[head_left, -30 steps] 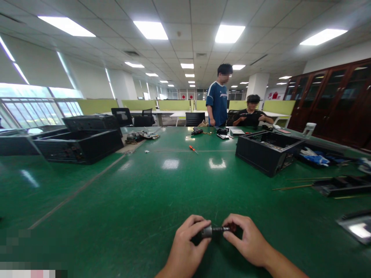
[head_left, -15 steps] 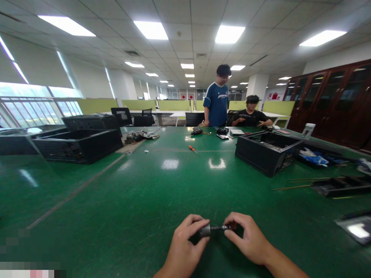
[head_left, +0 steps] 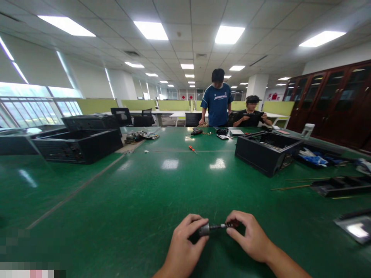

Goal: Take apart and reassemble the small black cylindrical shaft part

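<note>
Close to me, above the green table (head_left: 139, 216), both of my hands face each other. My left hand (head_left: 187, 239) grips a short grey metal cylinder (head_left: 204, 230) between thumb and fingers. From its right side runs a thin dark shaft (head_left: 216, 227) with a shiny band, lying about level. At the shaft's far end my right hand (head_left: 249, 233) pinches a small reddish-brown part (head_left: 232, 224), partly hidden by the fingers. Whether cylinder and shaft are one piece I cannot tell.
A red screwdriver (head_left: 192, 149) lies ahead, with a power drill (head_left: 196, 131) beyond it. Open black computer cases stand at left (head_left: 78, 144) and right (head_left: 268, 154). A black divided tray (head_left: 342, 187) is at far right. Two people (head_left: 218, 102) are across the table.
My right hand has shifted slightly; more of the reddish-brown part shows. My left hand barely moved. The standing person has turned and leaned; the seated person has raised a dark object with both hands.
</note>
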Available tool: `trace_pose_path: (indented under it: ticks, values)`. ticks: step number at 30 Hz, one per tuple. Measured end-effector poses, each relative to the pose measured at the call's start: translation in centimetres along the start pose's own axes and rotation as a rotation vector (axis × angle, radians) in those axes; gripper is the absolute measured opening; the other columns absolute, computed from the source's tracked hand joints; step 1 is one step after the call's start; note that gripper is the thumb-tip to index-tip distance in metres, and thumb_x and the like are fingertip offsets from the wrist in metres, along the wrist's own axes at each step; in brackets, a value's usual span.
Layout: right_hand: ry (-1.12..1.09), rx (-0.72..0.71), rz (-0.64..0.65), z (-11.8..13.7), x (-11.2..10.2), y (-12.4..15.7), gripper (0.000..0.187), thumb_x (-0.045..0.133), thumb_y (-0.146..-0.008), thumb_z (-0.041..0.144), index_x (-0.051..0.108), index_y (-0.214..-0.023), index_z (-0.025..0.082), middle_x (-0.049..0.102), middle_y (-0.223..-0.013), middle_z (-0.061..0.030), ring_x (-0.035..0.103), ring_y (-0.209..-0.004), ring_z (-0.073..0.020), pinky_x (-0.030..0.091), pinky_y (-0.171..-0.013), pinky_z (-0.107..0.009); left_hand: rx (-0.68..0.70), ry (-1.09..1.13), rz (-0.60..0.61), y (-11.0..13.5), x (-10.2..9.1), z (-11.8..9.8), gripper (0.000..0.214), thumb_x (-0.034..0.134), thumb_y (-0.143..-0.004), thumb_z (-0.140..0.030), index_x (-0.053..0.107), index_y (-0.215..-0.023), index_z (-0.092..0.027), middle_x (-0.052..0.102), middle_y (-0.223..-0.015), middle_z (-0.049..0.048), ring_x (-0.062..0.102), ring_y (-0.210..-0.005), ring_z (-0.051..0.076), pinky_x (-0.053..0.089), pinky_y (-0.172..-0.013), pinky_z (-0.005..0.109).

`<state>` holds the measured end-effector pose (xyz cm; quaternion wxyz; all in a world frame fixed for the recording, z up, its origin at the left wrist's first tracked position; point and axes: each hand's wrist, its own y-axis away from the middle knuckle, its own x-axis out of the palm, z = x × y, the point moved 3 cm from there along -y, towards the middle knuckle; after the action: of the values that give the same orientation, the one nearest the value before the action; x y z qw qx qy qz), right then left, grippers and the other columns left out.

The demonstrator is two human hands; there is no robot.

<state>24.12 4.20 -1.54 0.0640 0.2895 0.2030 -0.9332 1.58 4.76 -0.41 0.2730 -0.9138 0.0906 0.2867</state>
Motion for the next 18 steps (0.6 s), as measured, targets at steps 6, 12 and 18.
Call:
trace_pose_path:
  ticks: [6,12,18]
  values:
    - [0.016,0.008,0.012,0.2,-0.2,0.0,0.01,0.061,-0.086,0.027,0.066,-0.084,0.018,0.068,-0.08,-0.005,0.062,-0.076,-0.0209,0.046,-0.072,-0.031,-0.014,0.003,-0.009,-0.1,-0.2,-0.2,0.037,0.071,-0.074,-0.009,0.076,-0.106,-0.027,0.072,-0.101,0.0057,0.07,-0.095,0.022,0.057,-0.086,0.035]
    - [0.026,0.006,0.005,0.2,-0.5,-0.1,0.011,0.061,-0.086,0.027,0.066,-0.084,0.018,0.067,-0.079,-0.0049,0.062,-0.075,-0.0207,0.046,-0.072,-0.031,-0.023,0.005,-0.037,-0.2,-0.5,-0.6,0.033,0.074,-0.074,-0.012,0.076,-0.103,-0.027,0.073,-0.1,0.0059,0.07,-0.095,0.024,0.056,-0.086,0.037]
    - [0.031,0.064,-0.064,-0.7,-1.1,-0.4,0.014,0.06,-0.087,0.03,0.066,-0.083,0.017,0.065,-0.076,-0.0038,0.061,-0.073,-0.0206,0.045,-0.07,-0.031,-0.229,0.174,-0.161,-0.7,-0.8,1.2,0.028,0.067,-0.083,-0.032,0.063,-0.108,-0.021,0.075,-0.102,0.0086,0.072,-0.097,0.024,0.056,-0.09,0.04]
